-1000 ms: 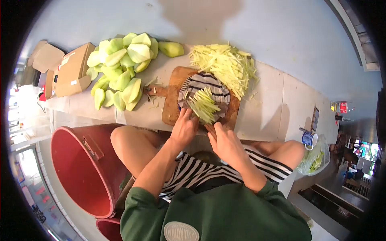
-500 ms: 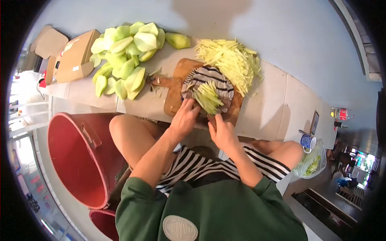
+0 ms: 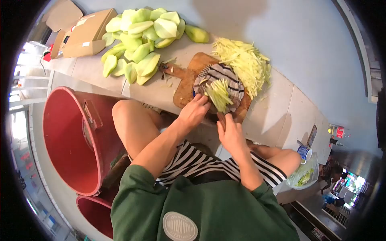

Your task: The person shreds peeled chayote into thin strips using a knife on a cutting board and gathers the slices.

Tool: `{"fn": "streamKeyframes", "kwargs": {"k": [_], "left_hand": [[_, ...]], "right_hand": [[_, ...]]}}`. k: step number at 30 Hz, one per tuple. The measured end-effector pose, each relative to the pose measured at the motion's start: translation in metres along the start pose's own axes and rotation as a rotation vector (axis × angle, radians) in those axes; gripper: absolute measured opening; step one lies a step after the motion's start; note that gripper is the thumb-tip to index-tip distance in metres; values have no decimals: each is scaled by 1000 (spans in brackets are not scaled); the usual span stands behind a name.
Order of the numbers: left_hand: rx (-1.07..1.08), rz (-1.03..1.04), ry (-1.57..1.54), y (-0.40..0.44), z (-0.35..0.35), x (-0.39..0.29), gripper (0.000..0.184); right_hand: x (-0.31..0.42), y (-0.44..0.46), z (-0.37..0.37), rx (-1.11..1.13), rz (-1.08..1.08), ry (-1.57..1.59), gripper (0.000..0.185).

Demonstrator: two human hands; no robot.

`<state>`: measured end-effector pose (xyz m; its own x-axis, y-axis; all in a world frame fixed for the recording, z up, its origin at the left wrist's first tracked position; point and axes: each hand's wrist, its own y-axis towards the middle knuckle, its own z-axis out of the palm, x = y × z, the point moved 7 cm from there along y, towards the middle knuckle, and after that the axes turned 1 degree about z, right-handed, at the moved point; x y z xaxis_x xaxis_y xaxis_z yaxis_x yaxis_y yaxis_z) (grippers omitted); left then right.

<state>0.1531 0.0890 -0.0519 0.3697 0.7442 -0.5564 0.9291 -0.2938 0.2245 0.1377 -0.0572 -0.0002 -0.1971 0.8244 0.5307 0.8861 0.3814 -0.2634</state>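
My right hand [image 3: 232, 134] is closed round the brown handle of a knife [image 3: 221, 117], at the near edge of a striped cloth pad [image 3: 236, 86]. Much of the blade is hidden under a small heap of pale green strips [image 3: 219, 94] on the pad. At the pad's near left edge, the curled fingers of my left hand [image 3: 194, 111] are drawn together; what they pinch is hidden. Beneath the pad lies a wooden cutting board [image 3: 183, 94], its handle pointing left. A large pile of shredded strips [image 3: 245, 64] touches the board's far right side.
Pale green slices, like green mango [image 3: 140, 30], are heaped at the far left, beside an open cardboard box [image 3: 86, 36]. A big red bin [image 3: 70, 144] stands left of my knee. To the right are a blue mug [image 3: 304, 152], a phone [image 3: 312, 135] and a plastic bag [image 3: 301, 176].
The view has shifted, so the board, piles and hands appear further right and the slices higher. Both hands keep their places at the pad, and the strips still lie on it.
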Motion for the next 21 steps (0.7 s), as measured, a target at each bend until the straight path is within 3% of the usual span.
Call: {"fn": "streamKeyframes", "kwargs": {"k": [7, 8, 12, 15, 17, 21], "left_hand": [[-23, 42, -18, -6, 7, 2, 19], [4, 46, -24, -7, 9, 4, 28], [-38, 72, -20, -13, 6, -1, 28], [-18, 23, -43, 1, 1, 9, 27], [-1, 39, -15, -8, 2, 1, 17], [4, 38, 0, -8, 0, 0, 17]], "right_hand": [[0, 5, -3, -36, 0, 12, 25], [-2, 7, -4, -6, 12, 7, 25], [1, -1, 1, 40, 50, 63, 25], [-3, 5, -2, -80, -67, 55, 26], [11, -4, -9, 52, 48, 45, 27], [-5, -3, 11, -13, 5, 34, 29]]}}
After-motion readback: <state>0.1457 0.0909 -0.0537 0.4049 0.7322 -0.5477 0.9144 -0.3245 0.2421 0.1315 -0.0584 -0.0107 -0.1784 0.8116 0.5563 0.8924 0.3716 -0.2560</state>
